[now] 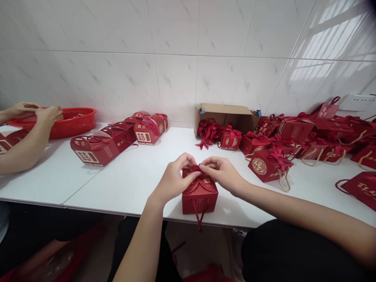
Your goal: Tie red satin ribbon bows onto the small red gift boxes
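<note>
A small red gift box (195, 197) with gold lettering stands upright at the table's front edge. From its front a twisted red cord handle (199, 217) hangs over the edge. On its top lies a dark red ribbon (196, 168), partly hidden by fingers. My left hand (179, 174) pinches the ribbon from the left, thumb across the box's top. My right hand (220, 172) pinches the ribbon from the right with thumb and forefinger. Both hands are closed, their fingertips almost meeting above the lid.
Several red boxes (96, 150) line the table's left side. At the back, a cardboard box (227, 109) holds ribbon bows (208, 131). Many ribboned boxes (270, 164) crowd the right. A co-worker's hands (48, 113) work over a red basin (85, 117). A tiled wall (176, 78) bounds the table.
</note>
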Available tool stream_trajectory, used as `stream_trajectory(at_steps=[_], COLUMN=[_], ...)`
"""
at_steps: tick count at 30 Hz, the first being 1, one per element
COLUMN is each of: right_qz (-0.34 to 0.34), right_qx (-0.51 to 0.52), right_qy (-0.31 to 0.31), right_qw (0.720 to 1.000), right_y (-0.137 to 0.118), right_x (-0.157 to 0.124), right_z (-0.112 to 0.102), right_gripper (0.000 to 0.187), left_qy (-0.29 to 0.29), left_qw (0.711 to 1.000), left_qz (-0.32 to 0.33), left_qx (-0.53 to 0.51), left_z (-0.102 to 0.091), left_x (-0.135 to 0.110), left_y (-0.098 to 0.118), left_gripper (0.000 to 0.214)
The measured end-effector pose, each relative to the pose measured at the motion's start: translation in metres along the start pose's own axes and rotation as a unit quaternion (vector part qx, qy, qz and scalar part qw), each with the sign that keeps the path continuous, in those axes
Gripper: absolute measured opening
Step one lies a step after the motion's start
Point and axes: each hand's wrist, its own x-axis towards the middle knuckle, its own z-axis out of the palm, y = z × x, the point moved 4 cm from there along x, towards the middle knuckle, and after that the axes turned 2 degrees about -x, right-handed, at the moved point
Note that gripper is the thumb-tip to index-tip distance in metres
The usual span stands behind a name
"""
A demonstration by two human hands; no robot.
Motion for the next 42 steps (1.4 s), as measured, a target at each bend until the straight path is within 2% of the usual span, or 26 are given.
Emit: stream_trajectory(at_steps=[3,7,12,17,20,26,31,35,40,42], right_qz=[-0.035,-0.044,-0.081,-0.036,-0.012,0.001,0.016,0.023,0.022,0.021], right_qx=[-0.045,-0.109,-0.178,-0.122,-0.116,-0.119,-0.042,0.019,0.047,0.043], right_qy=[-0.011,-0.030,0.012,-0.017,-0.006,-0.023,-0.050,-0.027,-0.024,-0.024], right_qw=[0.998,0.993,0.981,0.992,0.993,0.993,0.998,0.999,0.998,0.999], right_y=[-0.001,0.002,0.001,0.004,0.006,0.007,0.006,0.010,0.014,0.012], right_x=[0.000,0.000,0.001,0.004,0.006,0.005,0.002,0.004,0.005,0.004], right_z=[0.000,-0.002,-0.008,-0.006,-0.008,-0.010,-0.007,-0.007,-0.007,-0.007], right_gripper=[0.028,0.027,0.015,0.022,0.028,0.034,0.043,0.046,0.046,0.045], left_qy=[0.021,0.031,0.033,0.086,0.118,0.120,0.123,0.152,0.064,0.060], left_qw=[1.000,0.999,0.999,0.996,0.993,0.993,0.992,0.987,0.988,0.988], left_qz=[0.000,-0.007,-0.004,0.008,0.008,0.020,0.034,0.049,0.043,0.023], left_qx=[-0.005,-0.028,-0.030,0.004,0.013,0.005,-0.013,0.015,0.134,0.140], left_z=[-0.002,-0.003,-0.001,0.006,0.010,0.016,0.018,0.010,0.009,0.009], left_x=[0.001,0.002,0.003,0.006,0.008,0.010,0.013,0.010,0.005,0.005], left_y=[-0.002,-0.005,-0.004,-0.007,-0.011,-0.014,-0.017,-0.015,-0.007,-0.007], left_gripper=[0.011,0.011,0.010,0.005,0.006,0.004,0.005,0.010,0.010,0.010])
